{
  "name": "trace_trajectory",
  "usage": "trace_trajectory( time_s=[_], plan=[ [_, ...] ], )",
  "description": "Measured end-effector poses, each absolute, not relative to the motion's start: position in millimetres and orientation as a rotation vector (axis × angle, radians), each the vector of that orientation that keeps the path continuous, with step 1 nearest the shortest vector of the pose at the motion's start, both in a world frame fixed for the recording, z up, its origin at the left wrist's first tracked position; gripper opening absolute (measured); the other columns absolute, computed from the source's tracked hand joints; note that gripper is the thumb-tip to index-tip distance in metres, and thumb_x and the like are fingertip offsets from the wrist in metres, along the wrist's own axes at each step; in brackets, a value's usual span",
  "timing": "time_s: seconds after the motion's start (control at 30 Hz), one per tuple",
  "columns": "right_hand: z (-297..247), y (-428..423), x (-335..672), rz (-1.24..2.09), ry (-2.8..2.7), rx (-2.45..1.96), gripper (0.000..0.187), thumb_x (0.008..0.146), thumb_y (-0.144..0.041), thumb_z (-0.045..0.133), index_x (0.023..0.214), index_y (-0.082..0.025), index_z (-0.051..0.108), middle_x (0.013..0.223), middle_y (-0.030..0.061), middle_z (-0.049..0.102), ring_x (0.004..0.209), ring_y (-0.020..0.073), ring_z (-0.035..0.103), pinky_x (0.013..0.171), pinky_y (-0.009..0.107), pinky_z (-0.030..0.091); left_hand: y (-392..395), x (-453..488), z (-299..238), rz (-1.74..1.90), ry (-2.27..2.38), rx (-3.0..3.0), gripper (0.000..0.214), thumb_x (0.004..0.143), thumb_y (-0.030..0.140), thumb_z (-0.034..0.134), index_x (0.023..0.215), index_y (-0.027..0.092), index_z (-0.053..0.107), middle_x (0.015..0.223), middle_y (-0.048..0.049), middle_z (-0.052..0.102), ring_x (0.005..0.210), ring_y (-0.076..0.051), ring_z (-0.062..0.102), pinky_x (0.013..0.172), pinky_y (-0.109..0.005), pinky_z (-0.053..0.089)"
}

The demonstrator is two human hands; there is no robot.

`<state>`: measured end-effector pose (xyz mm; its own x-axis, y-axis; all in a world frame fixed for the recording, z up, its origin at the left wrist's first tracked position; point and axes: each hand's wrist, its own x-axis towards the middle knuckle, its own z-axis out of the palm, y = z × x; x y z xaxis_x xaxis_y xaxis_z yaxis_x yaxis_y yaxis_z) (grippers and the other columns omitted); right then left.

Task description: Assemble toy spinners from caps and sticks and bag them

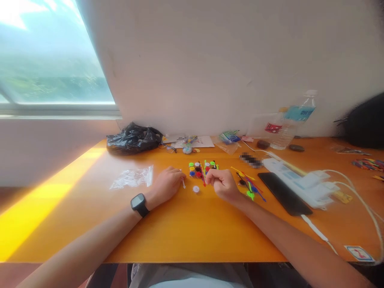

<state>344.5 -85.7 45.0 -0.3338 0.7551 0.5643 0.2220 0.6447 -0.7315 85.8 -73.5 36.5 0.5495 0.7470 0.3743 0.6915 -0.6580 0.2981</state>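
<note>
My left hand [168, 183] rests on the orange table [192, 232] with its fingers curled around a small white stick [183, 183]. A black watch sits on that wrist. My right hand [222, 185] is closed in a pinch on a thin red stick [203, 178]. Between the hands lies a small white round cap [196, 189]. Just beyond it sits a cluster of small coloured paint pots [200, 169]. Loose coloured sticks [250, 187] lie to the right of my right hand.
A black phone [283, 193] and a white power strip with cables [306, 182] lie at the right. A water bottle [292, 122], a black plastic bag [133, 138], glasses [168, 148], papers and packets stand along the wall. A clear plastic bag [133, 177] lies at the left.
</note>
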Motion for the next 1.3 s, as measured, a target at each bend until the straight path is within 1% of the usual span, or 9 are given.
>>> trace_trajectory(
  time_s=[0.1,0.2,0.37,0.53,0.63,0.77,0.93,1.13,1.3],
  plan=[
    [46.3,-87.2,342.4,0.721,-1.896,-0.733,0.021,0.067,-0.007,0.041,0.063,-0.019,0.058,0.053,-0.0045,0.045,0.048,0.0102,0.038,0.05,0.024,0.029,-73.8,86.1,38.3,0.743,1.24,2.664,0.03,0.099,0.011,0.05,0.103,0.024,0.077,0.094,-0.0064,0.073,0.092,-0.023,0.06,0.08,-0.033,0.05],
    [43.6,-86.2,339.5,0.672,-1.955,-0.726,0.022,0.07,-0.006,0.041,0.067,-0.019,0.059,0.054,-0.0045,0.046,0.05,0.0105,0.041,0.052,0.024,0.032,-75.2,87.5,39.0,0.717,1.256,2.68,0.028,0.102,0.016,0.05,0.108,0.024,0.077,0.095,-0.0074,0.072,0.091,-0.024,0.059,0.079,-0.035,0.05],
    [37.3,-81.0,338.7,0.435,-2.131,-0.818,0.027,0.077,-0.003,0.043,0.079,-0.019,0.064,0.064,-0.0022,0.06,0.058,0.0124,0.053,0.062,0.024,0.04,-79.3,89.8,39.8,0.639,1.245,2.675,0.033,0.104,0.017,0.045,0.113,0.022,0.076,0.098,-0.0097,0.067,0.092,-0.023,0.061,0.081,-0.035,0.051],
    [34.5,-81.9,337.7,0.356,-2.242,-0.883,0.029,0.08,0.0,0.047,0.084,-0.019,0.069,0.078,0.0014,0.072,0.071,0.0163,0.064,0.069,0.026,0.044,-78.1,88.4,37.6,0.69,1.226,2.66,0.027,0.101,0.018,0.048,0.1,0.021,0.074,0.099,-0.0088,0.066,0.089,-0.021,0.062,0.081,-0.033,0.051],
    [33.9,-85.6,335.0,0.358,-2.293,-0.896,0.028,0.084,-0.002,0.05,0.086,-0.02,0.071,0.086,0.0023,0.076,0.077,0.0182,0.068,0.074,0.027,0.047,-76.8,87.2,35.7,0.703,1.207,2.68,0.024,0.1,0.017,0.049,0.096,0.021,0.072,0.097,-0.0077,0.066,0.087,-0.021,0.062,0.077,-0.033,0.05],
    [36.7,-91.1,331.8,0.389,-2.347,-0.882,0.023,0.086,-0.005,0.055,0.086,-0.021,0.072,0.083,0.0019,0.076,0.075,0.0185,0.068,0.073,0.028,0.048,-78.6,88.1,36.4,0.689,1.222,2.704,0.022,0.1,0.016,0.049,0.095,0.021,0.07,0.094,-0.0072,0.068,0.085,-0.022,0.061,0.074,-0.033,0.049],
    [41.6,-95.8,330.9,0.359,-2.453,-0.826,0.024,0.08,-0.005,0.058,0.091,-0.022,0.072,0.079,0.0001,0.072,0.07,0.0172,0.062,0.069,0.027,0.045,-83.2,90.4,42.3,0.709,1.205,2.623,0.016,0.098,0.021,0.057,0.097,0.023,0.074,0.094,-0.0066,0.069,0.089,-0.022,0.063,0.078,-0.033,0.051],
    [40.7,-97.2,331.1,0.356,-2.483,-0.782,0.034,0.079,-0.006,0.058,0.105,-0.022,0.072,0.093,0.0026,0.074,0.08,0.0188,0.066,0.073,0.028,0.048,-85.1,90.9,47.0,0.666,1.191,2.561,0.016,0.098,0.019,0.057,0.091,0.022,0.071,0.093,-0.0062,0.068,0.088,-0.021,0.063,0.077,-0.031,0.051],
    [41.2,-97.6,330.6,0.367,-2.469,-0.784,0.033,0.08,-0.006,0.058,0.106,-0.022,0.071,0.095,0.0032,0.075,0.081,0.0192,0.067,0.075,0.028,0.05,-86.2,92.2,47.5,0.631,1.18,2.609,0.016,0.1,0.02,0.053,0.091,0.02,0.067,0.094,-0.0073,0.066,0.086,-0.021,0.061,0.078,-0.033,0.051]
  ],
)
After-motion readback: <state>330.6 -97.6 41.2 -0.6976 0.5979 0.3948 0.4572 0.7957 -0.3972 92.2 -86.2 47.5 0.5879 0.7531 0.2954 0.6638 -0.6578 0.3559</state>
